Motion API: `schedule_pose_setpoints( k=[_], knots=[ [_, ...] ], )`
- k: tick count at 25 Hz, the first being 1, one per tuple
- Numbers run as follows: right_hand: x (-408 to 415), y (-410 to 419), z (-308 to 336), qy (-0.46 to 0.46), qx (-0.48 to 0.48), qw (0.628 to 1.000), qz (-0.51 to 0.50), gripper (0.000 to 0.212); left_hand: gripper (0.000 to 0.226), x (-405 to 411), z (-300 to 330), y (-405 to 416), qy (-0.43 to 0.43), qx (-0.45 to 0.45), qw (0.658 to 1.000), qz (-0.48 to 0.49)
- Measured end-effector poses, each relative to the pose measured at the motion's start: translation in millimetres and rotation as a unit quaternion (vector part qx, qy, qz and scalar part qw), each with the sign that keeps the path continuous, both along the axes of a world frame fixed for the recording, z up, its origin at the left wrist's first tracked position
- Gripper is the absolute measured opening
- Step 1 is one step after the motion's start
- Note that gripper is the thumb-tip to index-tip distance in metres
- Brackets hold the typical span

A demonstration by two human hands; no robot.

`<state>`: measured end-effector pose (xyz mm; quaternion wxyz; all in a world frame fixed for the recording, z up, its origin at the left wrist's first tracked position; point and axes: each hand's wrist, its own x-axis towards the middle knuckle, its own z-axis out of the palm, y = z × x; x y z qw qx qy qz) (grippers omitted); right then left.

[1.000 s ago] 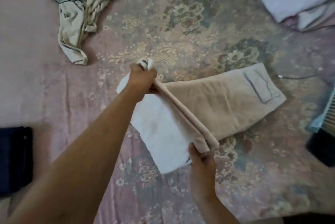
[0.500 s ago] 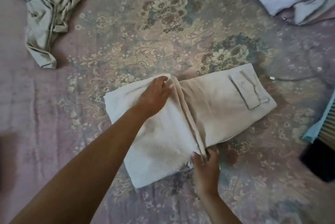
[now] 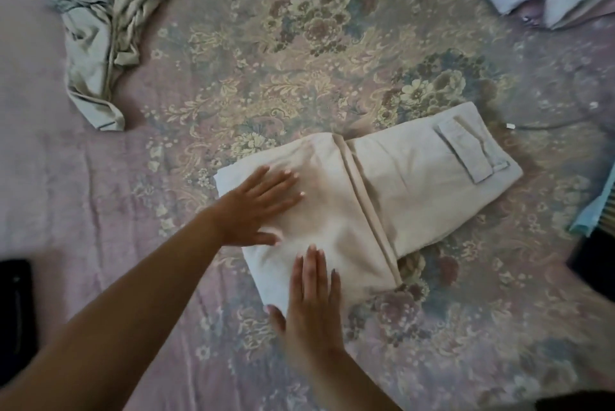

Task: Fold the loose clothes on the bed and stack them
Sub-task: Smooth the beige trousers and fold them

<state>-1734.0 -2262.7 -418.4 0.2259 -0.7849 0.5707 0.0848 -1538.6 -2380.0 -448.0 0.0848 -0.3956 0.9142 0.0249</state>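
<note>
Lying folded flat, beige trousers (image 3: 409,184)

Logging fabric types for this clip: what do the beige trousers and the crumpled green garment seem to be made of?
Beige trousers: apparently a sturdy woven cotton, matte; the fold keeps a crisp edge and the pocket flap lies flat. Green garment: seemingly a thin, soft knit with a faint sheen; it collapses into many fine, limp wrinkles. Neither weave is sharp enough to confirm.

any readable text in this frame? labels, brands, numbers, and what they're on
None readable.
Beige trousers: no tag or print shows, only a plain pocket flap.
Crumpled green garment: no print visible.
Bedspread: floral pattern only, no lettering.
Dark item at the left edge: too dim to tell.
</note>
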Motion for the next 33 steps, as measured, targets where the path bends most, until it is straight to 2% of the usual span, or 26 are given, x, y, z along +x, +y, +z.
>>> schedule_pose_setpoints(
  k=[2,3,4,6,7,8,10,11,13,15,17,20,23,25,26,28,29,31,33],
  knots=[
    [24,15,-6,0.065,0.102,0.993,0.001,0.104,0.106,34,0,13,-0.076,0.008,0.994,-0.074],
    [31,16,-10,0.093,0.115,0.989,-0.007,0.101,0.108,40,-2,11,-0.111,0.013,0.991,-0.078],
    [33,13,-13,0.114,0.113,0.987,-0.012,0.089,0.106,38,-3,7,-0.138,0.016,0.988,-0.066],
    [29,6,-19,0.127,0.099,0.987,-0.023,0.050,0.095,25,-8,0,-0.168,0.006,0.983,-0.070],
    [26,1,-16,0.129,0.124,0.984,-0.022,0.041,0.088,21,-10,-3,-0.169,-0.014,0.982,-0.084],
    [21,-4,-11,0.128,0.174,0.976,-0.015,0.045,0.080,20,-10,-5,-0.165,-0.038,0.981,-0.097],
    [11,-14,-8,0.062,0.179,0.982,0.004,0.052,0.063,23,-3,-4,-0.138,-0.064,0.980,-0.125],
    [-2,-19,-4,-0.020,0.223,0.975,0.016,0.057,0.053,25,4,-5,-0.125,-0.064,0.982,-0.130],
    [-27,-44,19,-0.168,0.369,0.913,-0.052,0.055,0.032,24,25,-13,-0.095,-0.049,0.989,-0.104],
    [-58,-78,48,-0.264,0.415,0.855,-0.163,0.049,0.023,10,55,-38,-0.035,-0.036,0.998,-0.033],
    [-95,-110,76,-0.355,0.430,0.803,-0.211,0.046,0.028,-21,83,-75,0.024,-0.033,0.999,0.026],
    [-159,-155,94,-0.384,0.389,0.789,-0.281,0.048,0.032,-90,115,-149,0.106,-0.012,0.994,0.033],
    [-222,-191,76,-0.393,0.346,0.758,-0.388,0.029,0.028,-165,116,-219,0.165,0.047,0.985,0.037],
    [-260,-211,53,-0.367,0.273,0.768,-0.449,0.029,0.035,-203,99,-249,0.168,0.074,0.976,0.116],
    [-276,-216,41,-0.333,0.205,0.786,-0.479,0.031,0.038,-210,86,-255,0.203,0.074,0.959,0.184],
    [-292,-220,21,-0.237,0.060,0.834,-0.495,0.027,0.037,-201,58,-249,0.282,0.088,0.890,0.348],
    [-291,-219,15,-0.208,0.019,0.848,-0.488,0.025,0.036,-188,44,-242,0.287,0.119,0.854,0.417],
    [-277,-216,6,-0.169,0.033,0.875,-0.452,0.034,0.041,-165,19,-222,0.276,0.185,0.802,0.496],
    [-263,-217,-1,-0.088,0.093,0.911,-0.393,0.045,0.040,-154,8,-198,0.334,0.190,0.755,0.531]
  ],
)
